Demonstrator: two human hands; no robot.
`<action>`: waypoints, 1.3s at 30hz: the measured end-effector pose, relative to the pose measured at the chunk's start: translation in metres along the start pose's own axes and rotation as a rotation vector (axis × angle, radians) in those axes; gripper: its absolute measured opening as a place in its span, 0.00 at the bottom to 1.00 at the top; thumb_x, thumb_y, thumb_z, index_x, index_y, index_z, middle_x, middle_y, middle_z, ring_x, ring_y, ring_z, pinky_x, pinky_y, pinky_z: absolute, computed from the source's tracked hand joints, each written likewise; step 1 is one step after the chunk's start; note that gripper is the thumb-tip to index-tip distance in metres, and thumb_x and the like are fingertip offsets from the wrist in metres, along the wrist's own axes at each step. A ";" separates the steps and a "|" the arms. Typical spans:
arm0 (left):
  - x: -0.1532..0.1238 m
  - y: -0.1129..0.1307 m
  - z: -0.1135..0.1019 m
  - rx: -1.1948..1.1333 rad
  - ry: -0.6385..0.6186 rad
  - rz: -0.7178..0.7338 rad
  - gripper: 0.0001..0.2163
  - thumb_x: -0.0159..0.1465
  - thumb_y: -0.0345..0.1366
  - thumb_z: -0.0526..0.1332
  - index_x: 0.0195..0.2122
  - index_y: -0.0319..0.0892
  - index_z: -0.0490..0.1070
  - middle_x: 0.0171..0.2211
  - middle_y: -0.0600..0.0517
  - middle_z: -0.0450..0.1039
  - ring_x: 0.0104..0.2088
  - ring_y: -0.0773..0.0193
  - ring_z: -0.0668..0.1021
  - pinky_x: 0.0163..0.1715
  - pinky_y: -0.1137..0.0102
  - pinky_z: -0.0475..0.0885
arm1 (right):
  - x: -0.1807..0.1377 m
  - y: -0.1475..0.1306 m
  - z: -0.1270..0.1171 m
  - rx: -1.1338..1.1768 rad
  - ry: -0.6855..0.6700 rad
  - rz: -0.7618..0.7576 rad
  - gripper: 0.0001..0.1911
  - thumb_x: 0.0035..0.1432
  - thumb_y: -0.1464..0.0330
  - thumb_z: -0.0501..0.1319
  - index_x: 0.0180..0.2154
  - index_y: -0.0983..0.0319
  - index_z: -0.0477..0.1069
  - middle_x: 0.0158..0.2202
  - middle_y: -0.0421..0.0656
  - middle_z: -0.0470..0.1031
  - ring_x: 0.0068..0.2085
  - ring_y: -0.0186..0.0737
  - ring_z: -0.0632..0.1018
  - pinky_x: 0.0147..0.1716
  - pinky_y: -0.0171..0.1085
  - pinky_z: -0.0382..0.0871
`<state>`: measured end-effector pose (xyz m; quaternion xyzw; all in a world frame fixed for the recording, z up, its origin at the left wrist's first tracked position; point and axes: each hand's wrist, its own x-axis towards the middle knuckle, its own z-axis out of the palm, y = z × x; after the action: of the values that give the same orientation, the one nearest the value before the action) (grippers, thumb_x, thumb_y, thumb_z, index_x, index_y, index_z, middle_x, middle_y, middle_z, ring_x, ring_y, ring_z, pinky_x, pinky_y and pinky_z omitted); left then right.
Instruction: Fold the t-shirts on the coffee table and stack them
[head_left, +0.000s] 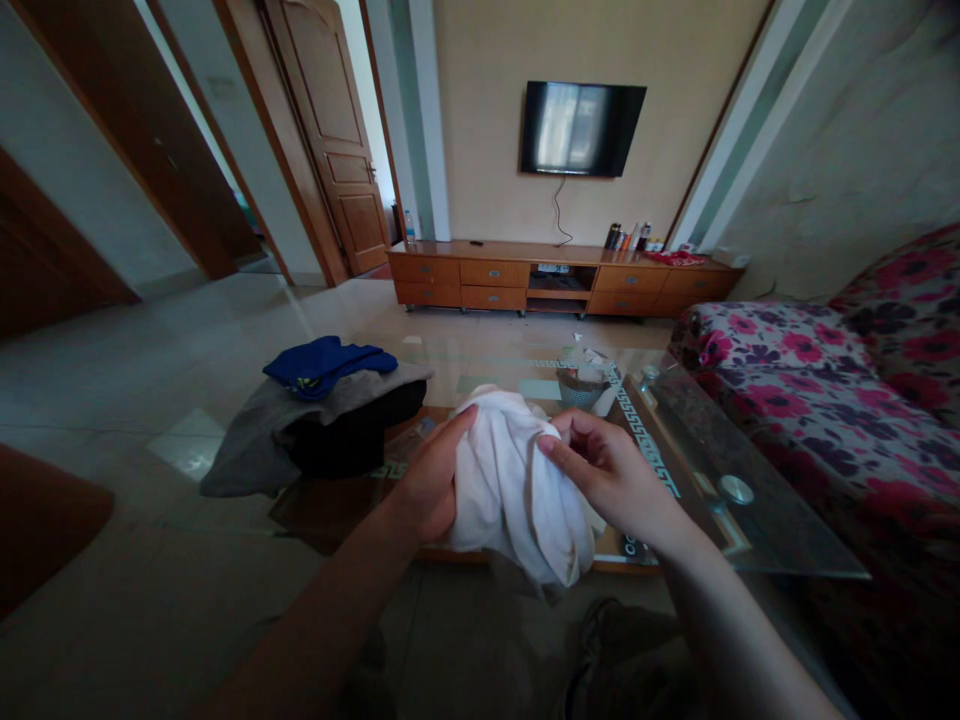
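A bunched white cloth garment [517,490] hangs in loose folds between my two hands, above the near edge of the glass coffee table [780,510]. On its left side my left hand [435,480] grips it, with the fingers hidden behind the fabric. Thumb and fingers of my right hand [600,460] pinch its upper right edge. What kind of garment it is cannot be made out. To the left on the table lies a pile: a blue folded garment [330,365] on top of a grey one [251,440], with a black cloth [337,435] beside them.
A basket [581,388] with crumpled white stuff shows near the table's far side. A flowered sofa [795,400] stands on the right. Across the room, a low wooden cabinet [491,270] carries bottles [626,237] below a wall television [581,130]. A wooden door [337,140] stands ajar.
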<state>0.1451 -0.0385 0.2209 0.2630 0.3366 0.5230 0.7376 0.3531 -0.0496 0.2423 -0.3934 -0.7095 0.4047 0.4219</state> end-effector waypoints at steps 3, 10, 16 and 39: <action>0.001 -0.001 -0.002 0.007 0.040 0.030 0.20 0.66 0.43 0.65 0.55 0.36 0.74 0.46 0.40 0.82 0.47 0.47 0.84 0.50 0.57 0.78 | 0.000 0.000 -0.003 0.059 -0.066 0.030 0.15 0.68 0.55 0.62 0.39 0.60 0.74 0.30 0.38 0.69 0.31 0.33 0.68 0.30 0.33 0.61; 0.000 -0.006 0.000 0.160 0.104 0.228 0.18 0.66 0.40 0.65 0.55 0.43 0.70 0.41 0.48 0.80 0.41 0.57 0.82 0.42 0.66 0.77 | -0.002 -0.002 -0.002 0.210 -0.171 0.167 0.17 0.67 0.53 0.62 0.39 0.60 0.77 0.32 0.40 0.73 0.32 0.34 0.70 0.31 0.33 0.63; -0.005 -0.011 -0.004 0.691 0.036 0.597 0.06 0.68 0.36 0.58 0.44 0.48 0.73 0.39 0.54 0.74 0.40 0.63 0.76 0.42 0.69 0.71 | -0.003 -0.001 0.004 0.341 -0.169 0.252 0.18 0.65 0.51 0.64 0.37 0.60 0.77 0.31 0.40 0.74 0.30 0.34 0.71 0.28 0.33 0.65; -0.008 -0.007 0.003 0.781 -0.060 0.643 0.07 0.66 0.37 0.64 0.41 0.45 0.82 0.46 0.46 0.76 0.49 0.56 0.77 0.52 0.63 0.70 | -0.001 -0.011 0.008 0.382 -0.070 0.107 0.13 0.64 0.58 0.67 0.46 0.56 0.82 0.41 0.42 0.82 0.41 0.38 0.79 0.44 0.39 0.75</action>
<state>0.1497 -0.0488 0.2190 0.6245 0.3877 0.5510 0.3950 0.3435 -0.0567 0.2498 -0.3291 -0.6123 0.5673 0.4416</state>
